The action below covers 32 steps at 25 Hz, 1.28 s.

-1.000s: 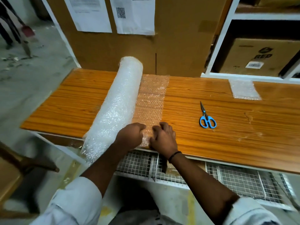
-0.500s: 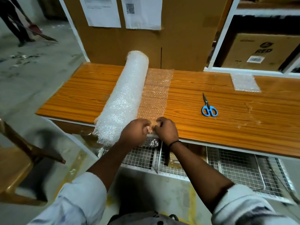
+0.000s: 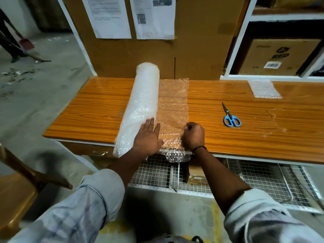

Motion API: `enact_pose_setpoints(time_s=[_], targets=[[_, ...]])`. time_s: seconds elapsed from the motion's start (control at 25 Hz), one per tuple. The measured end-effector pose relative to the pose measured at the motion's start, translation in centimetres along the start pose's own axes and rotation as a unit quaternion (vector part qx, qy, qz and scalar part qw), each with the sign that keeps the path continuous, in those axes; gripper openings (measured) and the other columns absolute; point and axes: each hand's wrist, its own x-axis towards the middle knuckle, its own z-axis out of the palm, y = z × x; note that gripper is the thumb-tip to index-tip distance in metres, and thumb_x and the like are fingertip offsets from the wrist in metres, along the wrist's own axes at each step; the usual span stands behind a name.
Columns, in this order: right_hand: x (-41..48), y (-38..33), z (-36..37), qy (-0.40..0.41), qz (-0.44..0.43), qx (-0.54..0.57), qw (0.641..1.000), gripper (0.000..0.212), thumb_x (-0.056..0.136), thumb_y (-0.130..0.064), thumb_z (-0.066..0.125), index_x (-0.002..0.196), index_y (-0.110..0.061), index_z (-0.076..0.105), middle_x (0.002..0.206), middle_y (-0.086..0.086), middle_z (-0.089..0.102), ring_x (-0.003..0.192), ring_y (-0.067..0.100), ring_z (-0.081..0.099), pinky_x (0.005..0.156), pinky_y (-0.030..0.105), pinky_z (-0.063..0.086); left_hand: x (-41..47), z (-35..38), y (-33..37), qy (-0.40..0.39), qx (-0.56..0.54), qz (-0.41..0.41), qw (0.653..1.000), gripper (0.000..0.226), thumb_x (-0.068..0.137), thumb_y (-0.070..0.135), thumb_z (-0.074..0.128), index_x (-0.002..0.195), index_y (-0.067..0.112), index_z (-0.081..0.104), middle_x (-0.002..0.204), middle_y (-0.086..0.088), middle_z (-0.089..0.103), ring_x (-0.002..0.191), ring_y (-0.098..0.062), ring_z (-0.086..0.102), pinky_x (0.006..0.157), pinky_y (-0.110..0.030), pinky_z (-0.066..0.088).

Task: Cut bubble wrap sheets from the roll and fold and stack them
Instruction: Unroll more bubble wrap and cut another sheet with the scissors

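Pressing flat with its fingers straight and spread, the left hand (image 3: 147, 137) is resting on the near part of the bubble wrap roll (image 3: 142, 109), which is lying front to back across the wood-grain table (image 3: 98, 109); the right hand (image 3: 193, 135) is curling its fingers round the free edge of the unrolled sheet (image 3: 172, 106), pinching it close to the table's front edge; the sheet is lying flat just right of the roll, touching it, with its near end hanging over the front edge; blue-handled scissors (image 3: 231, 118) are lying closed on the table well to the right of the sheet; a small piece of bubble wrap (image 3: 263, 89) is sitting at the table's far right, near the back; a cardboard box (image 3: 278, 57) on the shelf behind is showing the word "RED" and a barcode label; a printed sheet (image 3: 154, 18) on the cardboard wall is carrying a QR code, its other text being too small to read
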Motion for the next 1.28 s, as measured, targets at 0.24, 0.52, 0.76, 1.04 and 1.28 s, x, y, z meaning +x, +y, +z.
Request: enact_pose_setpoints(time_s=[0.24, 0.52, 0.76, 1.04, 1.28], targets=[[0.1, 2.4, -2.3, 0.045, 0.002, 0.0, 0.999, 0.027, 0.103, -0.006, 0.058, 0.124, 0.006, 0.069, 0.115, 0.025, 0.073, 0.104, 0.038, 0.068, 0.094, 0.043, 0.054, -1.1, -1.5, -2.4, 0.082, 0.019, -0.034, 0.996, 0.078, 0.096, 0.042, 0.051, 0.162, 0.015, 0.019, 0.171, -0.017, -0.004, 0.158, -0.035, 0.003, 0.127, -0.046, 0.008], [0.7, 2.2, -1.9, 0.008, -0.017, -0.027, 0.999, 0.051, 0.096, -0.02, 0.066, 0.146, -0.011, 0.057, 0.116, 0.02, 0.072, 0.106, 0.035, 0.067, 0.087, 0.038, 0.052, 0.5, -3.6, -1.4, 0.132, 0.07, -0.033, 0.988, 0.073, 0.093, 0.054, 0.054, 0.156, 0.021, 0.034, 0.171, -0.016, 0.001, 0.155, -0.042, 0.005, 0.125, -0.058, 0.006], [2.7, 2.4, -0.5, -0.03, -0.008, -0.069, 0.997, 0.022, 0.087, -0.006, 0.065, 0.097, -0.021, 0.076, 0.1, 0.02, 0.074, 0.09, 0.035, 0.071, 0.074, 0.041, 0.059, 1.7, -1.6, -1.2, 0.061, 0.115, -0.023, 0.991, 0.077, 0.097, 0.056, 0.051, 0.16, 0.021, 0.025, 0.171, -0.016, -0.011, 0.157, -0.039, -0.012, 0.124, -0.059, -0.003], [2.0, 4.9, -2.2, 0.009, 0.013, -0.104, 0.994, 0.029, 0.064, 0.003, 0.082, 0.09, -0.01, 0.076, 0.096, 0.021, 0.069, 0.081, 0.035, 0.068, 0.07, 0.036, 0.055, 0.7, -3.1, -5.1, 0.094, 0.035, -0.144, 0.984, 0.081, 0.088, 0.034, 0.063, 0.157, 0.015, 0.026, 0.171, -0.017, -0.007, 0.155, -0.046, 0.0, 0.125, -0.057, 0.007], [0.7, 3.3, -2.8, 0.044, -0.019, -0.293, 0.955, 0.037, 0.092, -0.023, 0.064, 0.128, -0.014, 0.062, 0.139, 0.021, 0.049, 0.126, 0.043, 0.05, 0.101, 0.051, 0.043, 0.8, -2.1, -4.9, 0.148, 0.031, -0.046, 0.987, 0.07, 0.094, 0.043, 0.042, 0.16, 0.025, 0.029, 0.172, -0.014, 0.001, 0.156, -0.045, -0.001, 0.124, -0.062, 0.003]])
